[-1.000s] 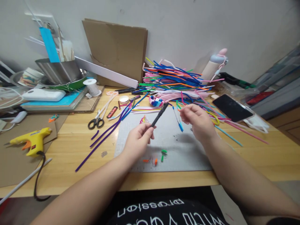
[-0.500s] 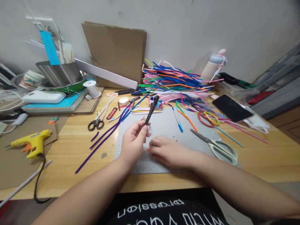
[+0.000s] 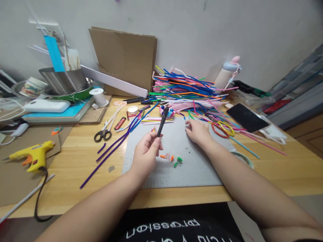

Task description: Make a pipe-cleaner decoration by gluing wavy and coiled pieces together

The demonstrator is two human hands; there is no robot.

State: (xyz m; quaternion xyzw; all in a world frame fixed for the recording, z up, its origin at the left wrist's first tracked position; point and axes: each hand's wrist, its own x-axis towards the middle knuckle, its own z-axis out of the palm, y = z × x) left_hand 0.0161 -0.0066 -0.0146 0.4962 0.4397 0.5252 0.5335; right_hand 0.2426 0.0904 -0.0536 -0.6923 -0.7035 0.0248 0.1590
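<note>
A black pen [image 3: 164,121] stands tilted up in my left hand [image 3: 147,151], its lower end pinched between thumb and fingers. My right hand [image 3: 198,131] is lowered at the upper right of the grey mat [image 3: 151,178], fingers curled together; a small blue tip shows by its fingertips, and what they hold is hidden. Between the hands lie a twisted orange piece [image 3: 167,157] and a green piece [image 3: 178,162]. Behind the pen sits a small multicoloured ring [image 3: 170,111].
A heap of pipe cleaners [image 3: 186,89] fills the back. Black scissors [image 3: 102,135], purple pipe cleaners [image 3: 111,153] and a yellow glue gun [image 3: 37,154] are at left. At right lie a phone [image 3: 247,117] and red-and-yellow-handled scissors [image 3: 223,129]; my right forearm covers the pale green scissors [image 3: 243,158].
My right hand has moved up and right from beside my left hand, uncovering the orange and green pieces. It now covers where the blue-tipped piece lay. My left hand still holds the pen.
</note>
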